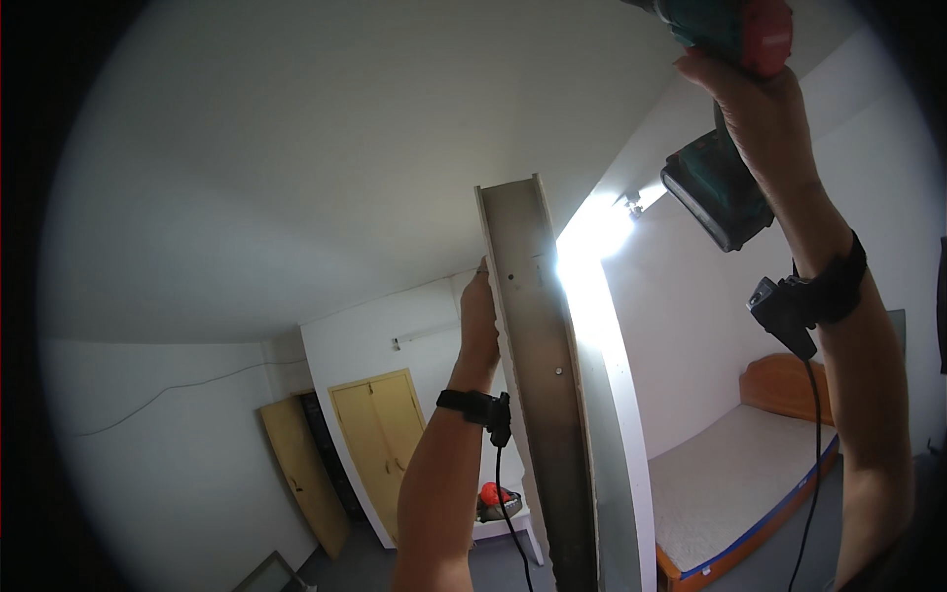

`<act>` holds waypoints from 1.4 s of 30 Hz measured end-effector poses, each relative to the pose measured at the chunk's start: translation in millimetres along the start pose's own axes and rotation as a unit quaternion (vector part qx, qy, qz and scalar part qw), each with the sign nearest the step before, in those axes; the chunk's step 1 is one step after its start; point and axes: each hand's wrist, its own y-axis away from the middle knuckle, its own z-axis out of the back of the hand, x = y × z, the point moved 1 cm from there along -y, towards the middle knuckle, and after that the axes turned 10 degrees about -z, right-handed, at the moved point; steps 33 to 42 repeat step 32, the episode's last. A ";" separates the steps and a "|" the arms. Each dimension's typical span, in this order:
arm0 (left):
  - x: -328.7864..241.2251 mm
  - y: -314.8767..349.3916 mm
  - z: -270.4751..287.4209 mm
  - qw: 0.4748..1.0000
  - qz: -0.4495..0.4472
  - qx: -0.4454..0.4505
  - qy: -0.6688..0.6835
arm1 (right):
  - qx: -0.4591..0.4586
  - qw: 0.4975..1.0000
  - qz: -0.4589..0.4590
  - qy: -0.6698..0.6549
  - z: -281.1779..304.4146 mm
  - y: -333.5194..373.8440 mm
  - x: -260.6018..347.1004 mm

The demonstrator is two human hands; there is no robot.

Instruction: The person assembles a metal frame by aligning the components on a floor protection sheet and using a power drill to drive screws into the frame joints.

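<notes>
A cordless drill (pixel 725 35), dark green with a red rear end, is gripped by my right hand (pixel 764 118) high at the upper right. Its front end runs out of the top edge, and the block-shaped battery (pixel 718 187) hangs below my wrist. In front of me rises a tall grey metal channel (pixel 538 326) with raised side edges, a small hole and a screw head in its face. My left hand (pixel 479 321) is raised against the channel's left edge. Most of its fingers are hidden behind the metal; one fingertip points up.
Beside the channel stands a white wall edge, lit by a bright tube lamp (pixel 602 232). A wooden bed (pixel 740 493) is at the lower right. Yellow cupboard doors (pixel 380 424), an ajar door (pixel 306 474) and a white table (pixel 528 523) stand farther back. Cables hang from both wrist straps.
</notes>
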 end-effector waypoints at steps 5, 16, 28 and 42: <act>-10.6 3.6 0.8 1.000 -0.013 0.011 0.016 | -0.025 0.999 -0.011 0.037 10.4 0.9 2.5; -2.3 -2.8 1.4 0.993 -0.080 0.032 -0.081 | -0.046 0.999 0.007 0.007 0.3 -0.4 4.3; -4.1 0.9 4.5 0.999 0.017 0.009 0.035 | 0.041 0.995 0.068 -0.058 -6.4 1.7 6.0; -3.9 -0.1 5.4 0.998 0.041 0.002 0.043 | 0.024 0.999 0.013 0.046 -9.8 4.5 16.0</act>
